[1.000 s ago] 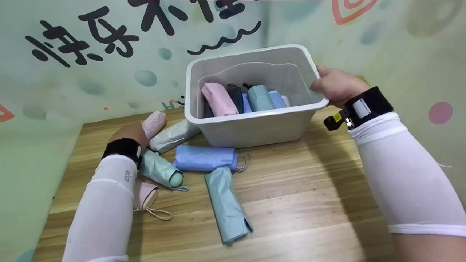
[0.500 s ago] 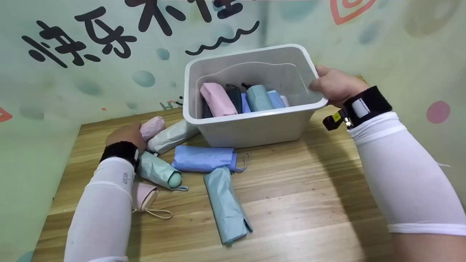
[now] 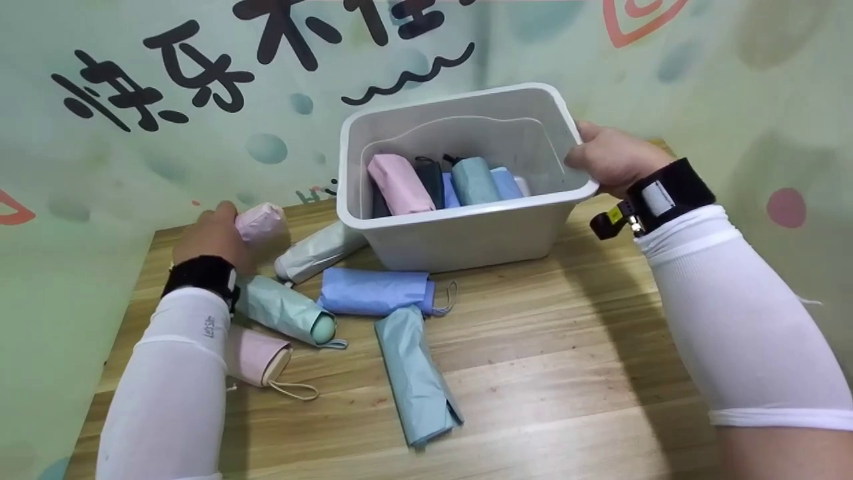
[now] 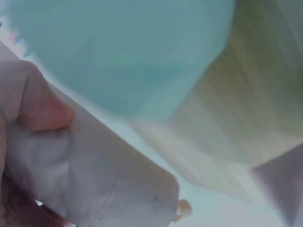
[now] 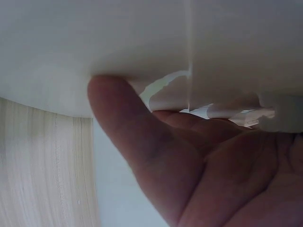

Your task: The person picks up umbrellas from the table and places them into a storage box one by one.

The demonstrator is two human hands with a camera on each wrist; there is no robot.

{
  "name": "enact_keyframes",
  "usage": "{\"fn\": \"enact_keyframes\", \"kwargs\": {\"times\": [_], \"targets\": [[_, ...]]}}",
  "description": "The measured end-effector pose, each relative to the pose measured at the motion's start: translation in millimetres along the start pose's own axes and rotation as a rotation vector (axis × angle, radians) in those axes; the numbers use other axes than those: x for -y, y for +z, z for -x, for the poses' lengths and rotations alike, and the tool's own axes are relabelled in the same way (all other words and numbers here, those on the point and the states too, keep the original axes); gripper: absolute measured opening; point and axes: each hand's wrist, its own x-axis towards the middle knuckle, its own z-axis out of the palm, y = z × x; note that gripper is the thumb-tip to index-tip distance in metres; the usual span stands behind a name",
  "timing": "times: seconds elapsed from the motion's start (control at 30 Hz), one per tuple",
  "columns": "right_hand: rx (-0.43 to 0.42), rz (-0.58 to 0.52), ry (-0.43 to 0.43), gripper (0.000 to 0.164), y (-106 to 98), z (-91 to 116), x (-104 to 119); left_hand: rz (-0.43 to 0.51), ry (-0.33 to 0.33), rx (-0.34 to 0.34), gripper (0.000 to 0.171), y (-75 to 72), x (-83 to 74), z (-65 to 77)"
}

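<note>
While right fingers clasp the bin, left fingers wrap the nine-o'clock pink umbrella, likely light, soft, best held midway.

An indoor corner; whether home, shop or studio cannot be told. Behind a pale grey bin and to either side of it rises a pale green printed wall covering, with large black Chinese characters above and left of the bin. Under the bin spreads a wood-grain surface.
</note>
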Motion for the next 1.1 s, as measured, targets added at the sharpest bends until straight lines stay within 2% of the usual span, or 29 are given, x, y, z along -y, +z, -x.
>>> {"fn": "enact_keyframes", "kwargs": {"times": [0.1,0.23,0.43,0.57,0.8,1.1], "targets": [[-0.011,-0.007,-0.003,0.064,1.7,0.6,-0.5,0.019,0.027,-0.059,0.054,-8.9,-1.0,-0.8],[-0.018,-0.001,-0.004,0.061,2.1,0.3,-0.2,0.048,0.073,-0.162,0.048,-22.7,-11.7,3.1],[-0.033,-0.019,-0.018,0.049,1.5,-1.2,-0.9,0.08,0.189,-0.362,0.041,-43.6,-37.2,12.1],[-0.029,-0.022,-0.018,0.049,1.4,-1.7,-0.7,0.093,0.257,-0.436,0.037,-54.1,-61.4,18.5],[-0.018,-0.022,-0.004,0.06,-0.6,-1.3,0.1,0.072,0.404,-0.473,0.039,-64.3,-107.3,25.6],[-0.014,-0.027,-0.009,0.062,-0.2,-1.7,-0.2,-0.03,0.593,-0.447,0.03,-73.1,-157.0,30.1]]}}
